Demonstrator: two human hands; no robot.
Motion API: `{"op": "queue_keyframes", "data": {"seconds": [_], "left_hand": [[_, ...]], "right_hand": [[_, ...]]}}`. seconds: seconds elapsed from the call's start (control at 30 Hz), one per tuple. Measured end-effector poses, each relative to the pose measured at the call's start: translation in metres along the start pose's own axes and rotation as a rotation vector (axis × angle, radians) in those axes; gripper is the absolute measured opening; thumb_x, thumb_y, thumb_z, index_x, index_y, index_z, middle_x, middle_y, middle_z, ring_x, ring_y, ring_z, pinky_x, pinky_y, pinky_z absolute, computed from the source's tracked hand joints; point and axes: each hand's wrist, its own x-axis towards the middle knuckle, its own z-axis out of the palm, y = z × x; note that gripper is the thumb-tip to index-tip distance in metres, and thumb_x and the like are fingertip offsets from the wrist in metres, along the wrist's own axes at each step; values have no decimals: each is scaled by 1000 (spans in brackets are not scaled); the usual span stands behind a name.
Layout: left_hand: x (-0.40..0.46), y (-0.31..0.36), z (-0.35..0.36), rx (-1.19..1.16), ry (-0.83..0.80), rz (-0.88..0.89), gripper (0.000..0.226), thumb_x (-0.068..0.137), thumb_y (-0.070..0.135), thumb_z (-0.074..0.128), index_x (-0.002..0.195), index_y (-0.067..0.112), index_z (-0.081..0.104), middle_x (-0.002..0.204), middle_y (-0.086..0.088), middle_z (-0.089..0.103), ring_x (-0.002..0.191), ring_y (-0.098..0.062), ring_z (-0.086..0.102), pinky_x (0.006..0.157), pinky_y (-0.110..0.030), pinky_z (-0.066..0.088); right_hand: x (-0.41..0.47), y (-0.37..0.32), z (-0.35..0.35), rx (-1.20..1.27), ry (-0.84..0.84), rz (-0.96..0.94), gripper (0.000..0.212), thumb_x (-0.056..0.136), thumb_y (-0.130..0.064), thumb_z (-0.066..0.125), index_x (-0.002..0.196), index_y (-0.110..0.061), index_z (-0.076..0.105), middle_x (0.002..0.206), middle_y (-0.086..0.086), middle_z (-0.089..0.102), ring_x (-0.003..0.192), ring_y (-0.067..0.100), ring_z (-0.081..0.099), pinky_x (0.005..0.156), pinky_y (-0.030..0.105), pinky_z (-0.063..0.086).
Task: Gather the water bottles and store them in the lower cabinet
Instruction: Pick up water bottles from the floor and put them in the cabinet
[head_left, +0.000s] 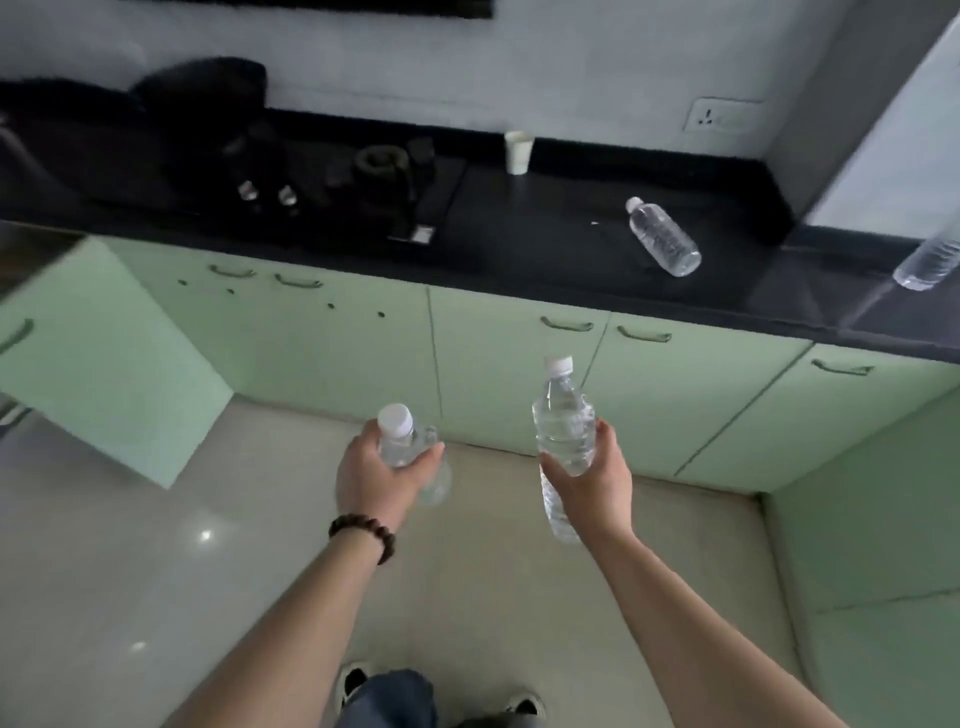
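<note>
Left hand (376, 478) is gripping a capped water bottle (402, 441), fingers wrapped; right hand (597, 483) is gripping a second bottle (563, 431). Two more bottles (662, 236) (930, 265) are lying on the black desk (519, 234) beside a paper cup (518, 151), above closed green cabinet doors (519, 374).

Single head-worn view, steeply down and forward past both forearms toward nearby green cabinets (519, 374) and floor (156, 545).
</note>
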Motion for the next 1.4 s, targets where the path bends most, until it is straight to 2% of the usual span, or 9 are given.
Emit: {"op": "queue_keyframes", "data": {"seconds": [0.13, 0.23, 0.37, 0.6, 0.8, 1.0, 1.13, 1.27, 1.4], "left_hand": [[5, -42, -68, -6, 106, -104, 47, 62, 52, 79, 95, 24, 59, 97, 2, 64, 95, -19, 59, 76, -29, 44], [5, -77, -122, -50, 191, -175, 50, 56, 62, 70, 93, 30, 58, 95, 7, 65, 90, -16, 61, 79, -34, 50], [3, -132, -202, -91, 273, -245, 51, 56, 61, 69, 96, 31, 57, 98, 7, 64, 91, -14, 60, 80, -35, 51], [4, -240, -364, -48, 418, -309, 53, 56, 58, 73, 99, 31, 58, 97, 7, 63, 91, -15, 60, 84, -38, 51], [11, -299, -480, -13, 546, -366, 56, 59, 56, 76, 104, 28, 57, 98, 6, 63, 93, -16, 60, 86, -39, 52], [43, -341, -547, -38, 603, -423, 62, 54, 65, 70, 102, 29, 56, 97, 7, 63, 91, -17, 61, 85, -43, 54], [83, -361, -580, -45, 603, -451, 66, 69, 45, 80, 120, 12, 55, 105, 5, 57, 98, -17, 54, 91, -30, 44], [143, -397, -608, -36, 567, -459, 46, 65, 47, 81, 97, 24, 57, 91, 9, 62, 92, -19, 62, 84, -36, 52], [231, -411, -645, -17, 551, -480, 62, 71, 39, 82, 122, 15, 55, 101, 10, 51, 95, -13, 51, 85, -28, 43]], "right_hand": [[-18, -39, 55, -46, -126, -148, 54, 74, -29, 75, 119, -18, 47, 106, -2, 59, 97, 22, 55, 73, 29, 39], [-39, -73, 108, -45, -185, -207, 58, 75, -28, 76, 123, -17, 46, 110, 1, 60, 99, 26, 56, 75, 30, 41], [-88, -121, 195, -24, -285, -260, 61, 74, -29, 76, 125, -18, 44, 112, 4, 60, 99, 28, 56, 75, 29, 39], [-206, -206, 351, 16, -466, -343, 69, 74, -30, 78, 131, -13, 43, 123, 8, 58, 113, 29, 53, 89, 32, 43], [-277, -278, 443, 64, -576, -440, 62, 73, -29, 79, 125, -17, 46, 110, -1, 57, 101, 23, 55, 76, 24, 36], [-300, -330, 519, 89, -633, -511, 61, 71, -28, 80, 123, -19, 48, 109, 0, 61, 99, 23, 56, 79, 27, 40], [-297, -361, 580, 64, -673, -538, 66, 73, -29, 79, 128, -16, 45, 115, 4, 59, 102, 23, 55, 80, 25, 38], [-288, -393, 657, 67, -701, -537, 66, 74, -31, 78, 129, -18, 43, 114, 3, 59, 103, 25, 56, 80, 27, 41], [-264, -444, 742, 76, -736, -499, 67, 74, -36, 77, 129, -23, 41, 116, 2, 60, 102, 23, 59, 81, 29, 47]]}}
